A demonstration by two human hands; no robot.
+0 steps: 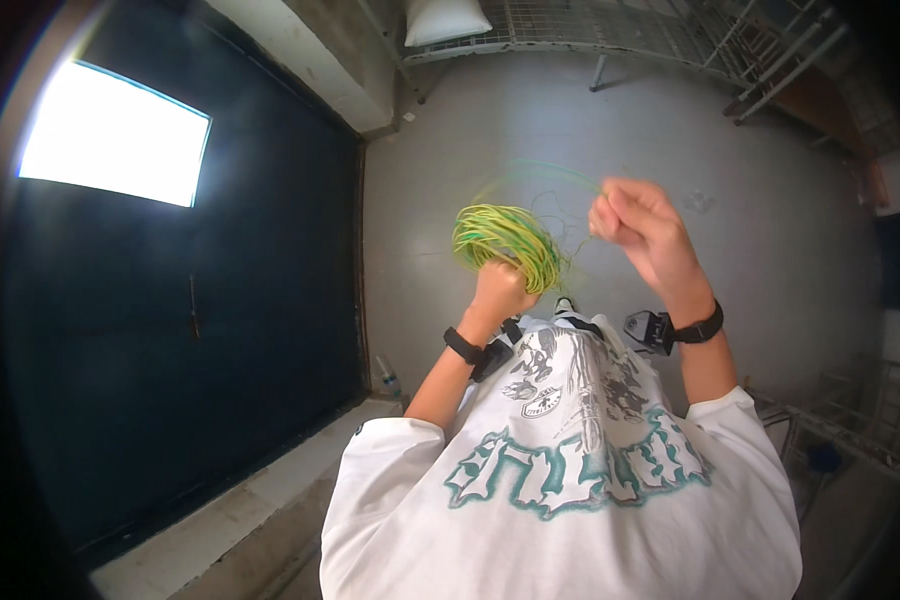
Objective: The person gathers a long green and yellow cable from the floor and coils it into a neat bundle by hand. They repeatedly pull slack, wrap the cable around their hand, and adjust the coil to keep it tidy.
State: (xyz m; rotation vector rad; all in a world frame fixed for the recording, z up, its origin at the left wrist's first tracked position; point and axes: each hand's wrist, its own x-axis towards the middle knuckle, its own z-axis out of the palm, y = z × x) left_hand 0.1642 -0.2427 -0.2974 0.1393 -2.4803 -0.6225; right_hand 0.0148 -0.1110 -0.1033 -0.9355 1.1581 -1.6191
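A thick coil of yellow-green wire [510,235] is gripped at its lower side by my left hand [503,288], whose fingers wrap round the strands. To the right and a little higher, my right hand [635,222] is closed in a pinch, slightly blurred. A single green strand [560,170] arcs from the coil up to the right hand's fingers. Thin loose strands hang between the two hands. Both hands are held up in front of my body, above the floor. Each wrist wears a black strap with a small device.
A dark door [170,300] with a bright window pane [115,133] stands on the left. At the far side is a metal mesh bed frame [560,30] with a white pillow [445,20]. A plastic bottle [388,378] stands near the door sill. Grey floor [770,220] spreads ahead.
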